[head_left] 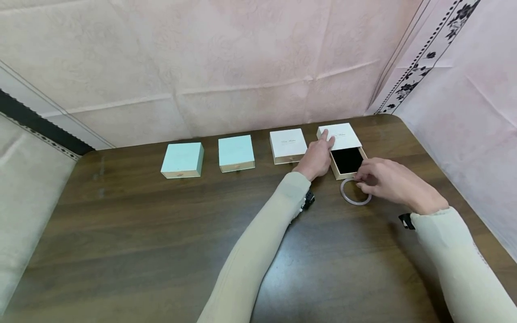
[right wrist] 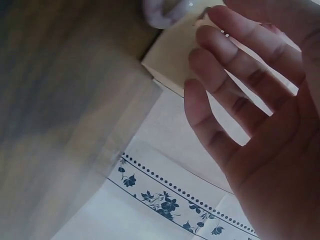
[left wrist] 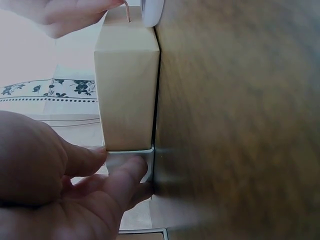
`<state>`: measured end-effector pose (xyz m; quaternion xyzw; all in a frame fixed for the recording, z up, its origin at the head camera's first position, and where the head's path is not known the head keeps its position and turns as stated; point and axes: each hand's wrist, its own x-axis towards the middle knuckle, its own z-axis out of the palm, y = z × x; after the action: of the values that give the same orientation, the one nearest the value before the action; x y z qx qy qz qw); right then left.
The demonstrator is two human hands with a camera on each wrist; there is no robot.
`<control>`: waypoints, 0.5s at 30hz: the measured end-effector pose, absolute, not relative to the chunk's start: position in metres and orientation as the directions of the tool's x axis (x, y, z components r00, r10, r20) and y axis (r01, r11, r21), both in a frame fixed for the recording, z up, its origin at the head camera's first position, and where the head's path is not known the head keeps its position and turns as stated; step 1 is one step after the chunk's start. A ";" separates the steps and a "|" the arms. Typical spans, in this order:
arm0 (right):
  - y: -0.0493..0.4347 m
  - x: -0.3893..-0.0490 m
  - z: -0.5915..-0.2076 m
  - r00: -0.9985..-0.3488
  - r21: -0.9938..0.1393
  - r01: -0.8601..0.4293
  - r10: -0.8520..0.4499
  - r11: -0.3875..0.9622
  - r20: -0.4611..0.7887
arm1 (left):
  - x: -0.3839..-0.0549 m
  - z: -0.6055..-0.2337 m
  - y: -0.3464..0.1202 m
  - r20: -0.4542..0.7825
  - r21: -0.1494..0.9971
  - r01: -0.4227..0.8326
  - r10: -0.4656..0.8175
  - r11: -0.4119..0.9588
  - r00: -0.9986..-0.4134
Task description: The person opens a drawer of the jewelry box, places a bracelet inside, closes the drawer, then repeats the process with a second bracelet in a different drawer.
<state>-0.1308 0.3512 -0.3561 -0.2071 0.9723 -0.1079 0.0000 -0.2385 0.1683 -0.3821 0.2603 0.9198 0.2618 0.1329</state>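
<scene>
A white drawer box [head_left: 342,136] stands at the right end of the row, its drawer [head_left: 346,159] pulled partway out and showing a black lining. My left hand [head_left: 316,158] holds the white outer sleeve [left wrist: 115,160], fingers on its top and side. At the drawer's front, my right hand [head_left: 383,179] pinches the small ribbon pull [left wrist: 128,12] at its fingertips. A pale lilac bangle [head_left: 356,204] lies on the table just before the drawer, partly under the right fingers.
To the left stand another white box [head_left: 288,142] and two mint-green boxes, one nearer [head_left: 236,150] and one farther left [head_left: 182,157]. All are on the brown wooden table [head_left: 141,251]. Pale patterned cloth [head_left: 242,63] hangs behind and at the sides.
</scene>
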 end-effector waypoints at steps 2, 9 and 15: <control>0.353 -0.127 -0.357 -0.918 -0.207 -0.395 -0.393 0.895 0.049 | -0.238 -0.381 0.169 -0.109 0.555 0.409 0.551 0.724 -0.828; 0.353 -0.118 -0.364 -0.898 -0.165 -0.438 -0.424 0.884 0.113 | -0.239 -0.381 0.170 -0.104 0.513 0.438 0.560 0.738 -0.822; 0.348 -0.111 -0.370 -0.888 -0.154 -0.459 -0.448 0.875 0.102 | -0.238 -0.381 0.169 -0.107 0.520 0.431 0.557 0.737 -0.823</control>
<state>-0.1109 0.3480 -0.3697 -0.2342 0.9677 -0.0872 -0.0317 -0.2380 0.1687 -0.3815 0.2677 0.9231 0.2441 0.1290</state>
